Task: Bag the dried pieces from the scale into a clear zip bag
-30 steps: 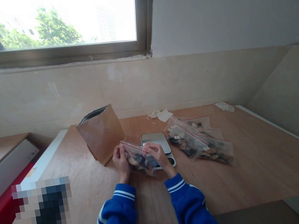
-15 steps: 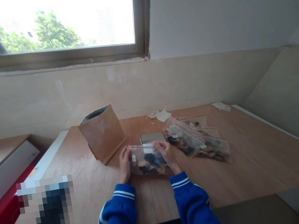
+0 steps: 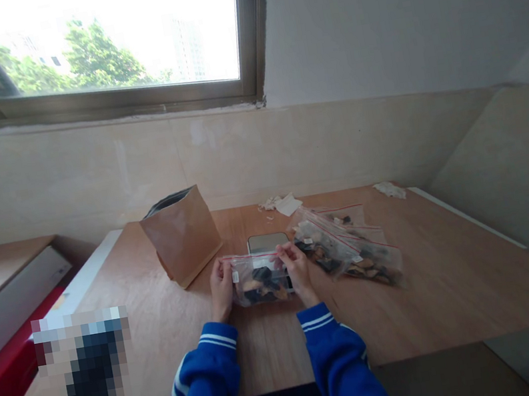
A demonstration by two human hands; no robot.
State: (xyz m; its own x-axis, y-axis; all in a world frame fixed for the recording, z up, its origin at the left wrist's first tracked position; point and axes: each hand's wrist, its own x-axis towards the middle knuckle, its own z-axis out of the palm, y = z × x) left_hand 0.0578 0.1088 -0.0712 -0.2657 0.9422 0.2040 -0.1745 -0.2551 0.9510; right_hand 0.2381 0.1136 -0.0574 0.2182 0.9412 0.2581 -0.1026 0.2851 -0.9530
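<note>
Left hand: the person's left hand [image 3: 221, 287] is pinching the upper left corner of a clear zip bag between thumb and fingers.
Right hand: the right hand [image 3: 298, 271] is gripping the same bag near its upper right corner.
Held bag: the zip bag [image 3: 264, 287], red-striped along its top and carrying a small white label, is stretching between both hands, dark and tan pieces showing inside; whether its lower edge is touching the tabletop, one cannot tell.
Sleeves: two blue sleeves [image 3: 331, 335] with white cuff stripes are reaching in from below.
Scale: a silver-topped scale [image 3: 268, 242] is sitting just behind the held bag, partly hidden by it.
Filled bags: similar zip bags [image 3: 324, 247] are lying overlapped to the right of the scale.
Paper bag: a brown paper bag [image 3: 185, 239] is standing open-topped to the left, leaning slightly.
Scraps: white scraps [image 3: 288, 205] are resting near the tabletop's back edge.
Tabletop: the wooden tabletop [image 3: 443, 296] is spanning the scene beneath a window [image 3: 139, 29] framing green trees.
</note>
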